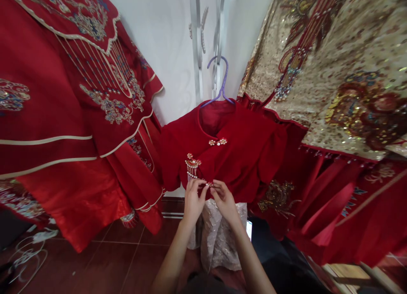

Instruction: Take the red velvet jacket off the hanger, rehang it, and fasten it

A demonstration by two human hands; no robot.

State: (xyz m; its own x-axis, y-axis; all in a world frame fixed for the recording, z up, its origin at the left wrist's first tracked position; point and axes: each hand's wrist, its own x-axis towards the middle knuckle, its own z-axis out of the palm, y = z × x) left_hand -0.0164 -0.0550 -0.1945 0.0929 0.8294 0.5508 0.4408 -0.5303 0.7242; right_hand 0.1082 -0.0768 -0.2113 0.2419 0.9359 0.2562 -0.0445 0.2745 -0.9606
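Observation:
A short-sleeved red velvet jacket [244,158] hangs in front of me on a purple hanger [225,80]. My left hand [194,201] and my right hand [225,201] meet at its front, low on the overlap. Thumb and fingers of each hand pinch a small jewelled clasp [209,184], mostly covered by the fingertips. Higher up, a flower-shaped clasp [218,142] joins the collar edges. A fan-shaped brooch [192,165] with dangling beads sits just above my left hand.
An embroidered red garment [73,116] hangs at left, and a gold sequinned one [318,73] at right. Silvery fabric [219,239] shows below the jacket. White cables [28,256] lie on the tiled floor [127,256]. A lit phone screen [249,229] shows beside my right forearm.

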